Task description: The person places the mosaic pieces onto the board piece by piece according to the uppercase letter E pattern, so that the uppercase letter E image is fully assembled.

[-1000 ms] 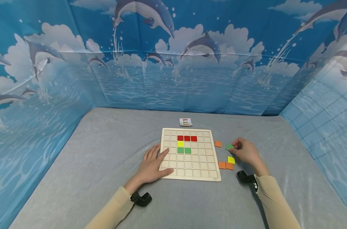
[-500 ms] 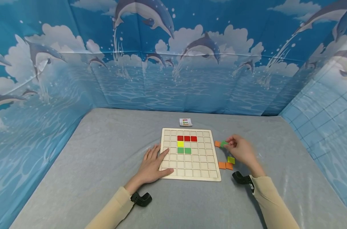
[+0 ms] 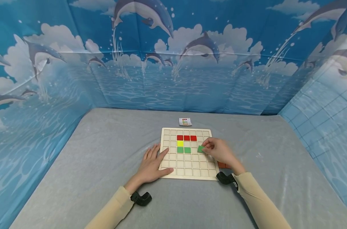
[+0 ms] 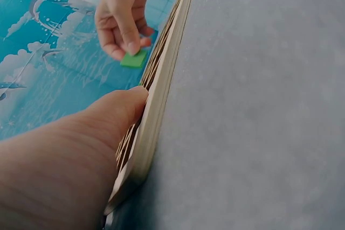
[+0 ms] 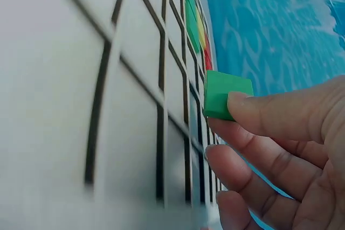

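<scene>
A wooden grid board (image 3: 191, 164) lies on the grey cloth. Seated in its cells are a row of red tiles (image 3: 186, 138), one yellow tile (image 3: 180, 143) and two green tiles (image 3: 187, 150). My left hand (image 3: 152, 164) rests on the board's left edge with fingers spread; its thumb (image 4: 126, 103) presses the rim in the left wrist view. Between thumb and fingertips my right hand (image 3: 219, 151) pinches a green square tile (image 5: 223, 94), held above the right-hand cells of the board.
Orange tiles (image 3: 222, 165) lie beside the board's right edge, partly covered by the right forearm. Behind the board sits a small card (image 3: 185, 121) printed with a coloured grid. A dolphin-patterned curtain (image 3: 167, 86) hangs at the back and sides.
Carrying the green tile, my right hand has moved left from the loose tiles to over the board. It now hides some of those tiles. My left hand has stayed put.
</scene>
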`<action>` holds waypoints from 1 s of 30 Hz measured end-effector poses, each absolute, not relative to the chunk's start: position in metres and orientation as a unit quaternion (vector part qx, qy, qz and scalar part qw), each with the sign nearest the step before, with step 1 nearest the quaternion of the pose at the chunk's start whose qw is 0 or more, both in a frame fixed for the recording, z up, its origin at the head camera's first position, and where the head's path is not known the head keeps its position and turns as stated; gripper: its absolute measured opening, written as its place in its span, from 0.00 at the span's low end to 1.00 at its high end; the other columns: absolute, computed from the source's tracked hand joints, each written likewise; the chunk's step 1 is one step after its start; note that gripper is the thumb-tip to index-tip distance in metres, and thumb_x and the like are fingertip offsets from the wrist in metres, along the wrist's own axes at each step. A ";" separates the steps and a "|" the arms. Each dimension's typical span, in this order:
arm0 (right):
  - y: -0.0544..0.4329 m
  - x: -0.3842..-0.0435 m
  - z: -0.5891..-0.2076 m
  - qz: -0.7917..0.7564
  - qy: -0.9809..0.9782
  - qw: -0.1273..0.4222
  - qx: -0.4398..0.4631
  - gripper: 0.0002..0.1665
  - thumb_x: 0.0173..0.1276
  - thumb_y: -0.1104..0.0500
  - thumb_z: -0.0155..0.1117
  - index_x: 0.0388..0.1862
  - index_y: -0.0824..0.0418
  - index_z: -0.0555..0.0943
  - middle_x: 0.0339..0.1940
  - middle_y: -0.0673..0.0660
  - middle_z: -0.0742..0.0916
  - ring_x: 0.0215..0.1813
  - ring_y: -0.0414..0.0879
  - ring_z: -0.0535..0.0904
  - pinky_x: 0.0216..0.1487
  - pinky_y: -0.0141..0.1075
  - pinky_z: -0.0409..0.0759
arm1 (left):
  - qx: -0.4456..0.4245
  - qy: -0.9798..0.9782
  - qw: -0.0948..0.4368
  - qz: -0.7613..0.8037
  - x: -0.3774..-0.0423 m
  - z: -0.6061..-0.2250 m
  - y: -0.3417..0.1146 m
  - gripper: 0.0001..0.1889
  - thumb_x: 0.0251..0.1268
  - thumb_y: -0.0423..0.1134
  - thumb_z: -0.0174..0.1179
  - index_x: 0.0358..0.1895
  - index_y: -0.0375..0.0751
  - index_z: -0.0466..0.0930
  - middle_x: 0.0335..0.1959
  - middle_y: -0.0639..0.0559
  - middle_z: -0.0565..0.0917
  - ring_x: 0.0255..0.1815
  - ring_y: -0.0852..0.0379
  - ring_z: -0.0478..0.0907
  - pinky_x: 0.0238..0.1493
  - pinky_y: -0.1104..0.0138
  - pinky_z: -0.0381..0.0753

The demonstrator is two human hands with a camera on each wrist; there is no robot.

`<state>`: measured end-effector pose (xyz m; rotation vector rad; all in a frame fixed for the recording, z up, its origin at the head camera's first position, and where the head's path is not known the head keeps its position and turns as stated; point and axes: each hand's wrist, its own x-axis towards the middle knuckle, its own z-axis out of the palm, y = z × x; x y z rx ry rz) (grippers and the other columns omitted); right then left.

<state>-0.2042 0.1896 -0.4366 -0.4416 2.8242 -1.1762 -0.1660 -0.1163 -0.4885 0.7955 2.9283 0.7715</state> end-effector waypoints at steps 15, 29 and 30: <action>0.167 -0.212 -0.442 -0.375 0.913 0.023 -0.160 0.03 0.62 0.64 0.68 0.34 0.59 0.82 0.29 0.49 0.82 0.30 0.43 0.76 0.31 0.38 0.74 | 0.254 0.935 -0.002 0.246 -0.169 -0.486 -0.117 0.42 0.62 0.66 0.51 0.75 0.50 0.53 0.75 0.39 0.46 0.75 0.44 0.36 0.69 0.51 0.34; 0.168 -0.206 -0.445 -0.324 0.926 0.005 -0.192 0.07 0.63 0.61 0.68 0.40 0.60 0.86 0.31 0.50 0.79 0.30 0.44 0.68 0.31 0.38 0.69 | 0.256 0.934 0.005 0.248 -0.167 -0.485 -0.118 0.43 0.62 0.66 0.51 0.75 0.49 0.53 0.75 0.38 0.45 0.75 0.44 0.36 0.69 0.51 0.34; 0.168 -0.205 -0.445 -0.321 0.927 0.006 -0.193 0.08 0.63 0.61 0.67 0.41 0.61 0.86 0.32 0.51 0.79 0.30 0.44 0.68 0.31 0.38 0.69 | 0.255 0.934 0.006 0.249 -0.167 -0.485 -0.118 0.43 0.62 0.66 0.51 0.75 0.49 0.53 0.75 0.38 0.45 0.75 0.44 0.36 0.69 0.51 0.34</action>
